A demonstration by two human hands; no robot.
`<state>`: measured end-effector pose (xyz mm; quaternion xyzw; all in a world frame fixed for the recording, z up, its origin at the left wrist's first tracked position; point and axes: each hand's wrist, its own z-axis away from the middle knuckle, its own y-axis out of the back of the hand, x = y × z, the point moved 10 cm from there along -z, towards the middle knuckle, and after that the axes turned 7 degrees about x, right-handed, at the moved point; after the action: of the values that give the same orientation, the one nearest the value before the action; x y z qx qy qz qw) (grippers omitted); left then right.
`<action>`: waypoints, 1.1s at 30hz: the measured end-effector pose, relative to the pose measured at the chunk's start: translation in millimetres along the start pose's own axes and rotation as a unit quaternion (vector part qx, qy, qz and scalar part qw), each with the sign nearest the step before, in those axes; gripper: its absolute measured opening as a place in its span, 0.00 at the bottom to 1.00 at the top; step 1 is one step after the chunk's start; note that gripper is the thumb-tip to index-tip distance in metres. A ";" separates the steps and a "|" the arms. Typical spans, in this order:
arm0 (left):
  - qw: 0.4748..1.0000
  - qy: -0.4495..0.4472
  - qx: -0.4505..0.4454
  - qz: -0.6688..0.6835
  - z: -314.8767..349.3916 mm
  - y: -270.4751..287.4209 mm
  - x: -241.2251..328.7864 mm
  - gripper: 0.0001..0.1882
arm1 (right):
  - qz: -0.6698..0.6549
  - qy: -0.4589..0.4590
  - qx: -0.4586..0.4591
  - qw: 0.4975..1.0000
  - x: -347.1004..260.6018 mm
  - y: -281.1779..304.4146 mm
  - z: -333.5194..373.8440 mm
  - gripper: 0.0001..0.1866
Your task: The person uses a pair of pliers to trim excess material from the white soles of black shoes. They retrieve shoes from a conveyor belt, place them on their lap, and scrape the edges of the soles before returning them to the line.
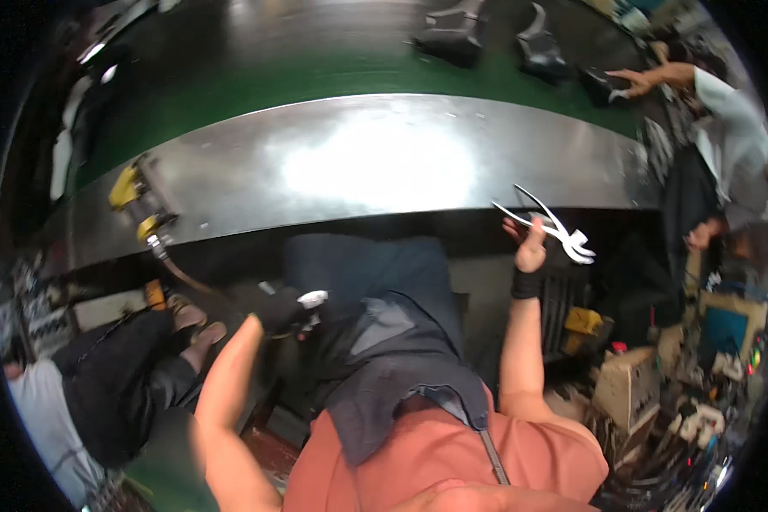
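Note:
My right hand (531, 247) is closed around a pair of pale metal pincers (558, 229), beyond the near edge of the metal bench. The long curved handles point up and left, and the jaws point down and right. A black band (526, 284) circles that wrist. My left hand (282, 311) is by my left thigh, dark and blurred, seemingly in a black covering. Its fingers cannot be made out. Against it shows a small whitish piece (313, 299), too unclear to name. A dark apron (392, 328) lies over my lap.
Across the front runs a shiny metal bench (230, 183) with a green belt (264, 90) behind. On it lies a yellow power tool (141, 200) with a hose. Black shoes (542, 55) stand farther back. A co-worker's hand (636, 84) touches one; another person (119, 375) sits left.

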<state>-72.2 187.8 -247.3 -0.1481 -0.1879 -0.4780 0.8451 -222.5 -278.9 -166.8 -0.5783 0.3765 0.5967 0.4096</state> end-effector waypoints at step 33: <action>1.000 0.020 -0.002 -0.013 -6.0 2.9 4.5 0.18 | 0.352 0.345 -0.166 0.855 -124.3 -68.1 41.4 0.03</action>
<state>-66.5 183.3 -250.7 -0.1372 -0.1721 -0.4924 0.8421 -175.8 -221.3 -39.1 -0.6353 0.5674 0.5168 -0.0852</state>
